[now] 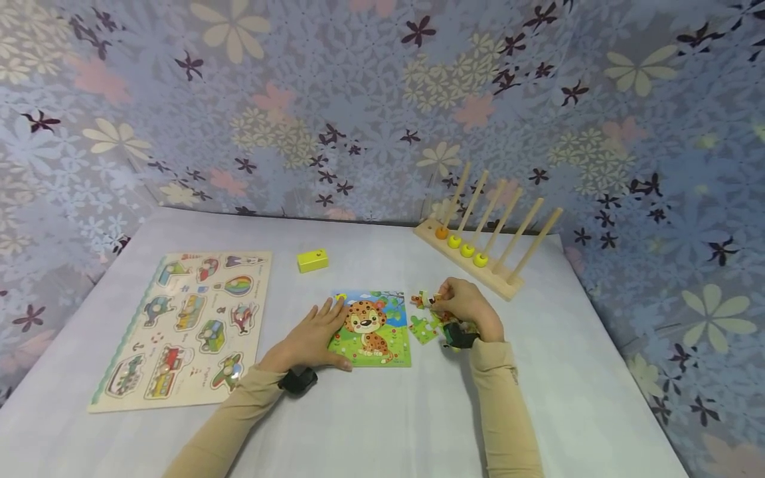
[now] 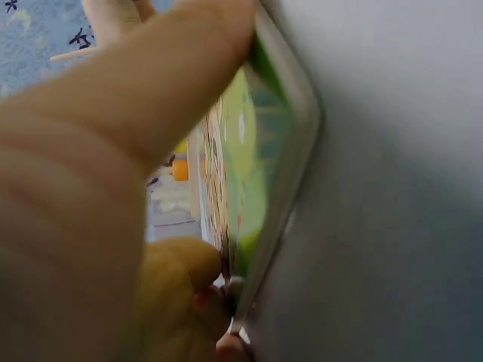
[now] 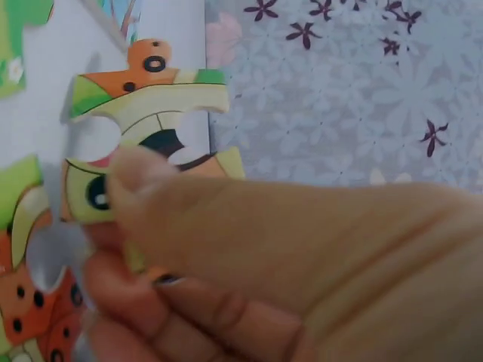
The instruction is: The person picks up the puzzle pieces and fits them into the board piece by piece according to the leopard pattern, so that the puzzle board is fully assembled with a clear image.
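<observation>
A square puzzle board (image 1: 394, 342) with a picture of a spotted leopard cub on grass lies at the middle of the table. My left hand (image 1: 311, 340) rests along its left side, fingers extended over the edge and the thumb at the near corner. To the right of the board, my right hand (image 1: 468, 305) pinches a jigsaw piece (image 3: 162, 98) between thumb and fingers. That piece shows orange, cream and black parts of an animal's face. Loose jigsaw pieces (image 1: 423, 330), green and orange, lie just below this hand, partly hidden by it.
A large wooden picture board (image 1: 203, 282) of vehicles lies at the left. Behind the leopard board sits a small yellow block (image 1: 313, 260). At the back right stands a wooden peg rack (image 1: 510, 285) with orange and yellow beads. A flowered cloth (image 1: 358, 133) hangs behind the table.
</observation>
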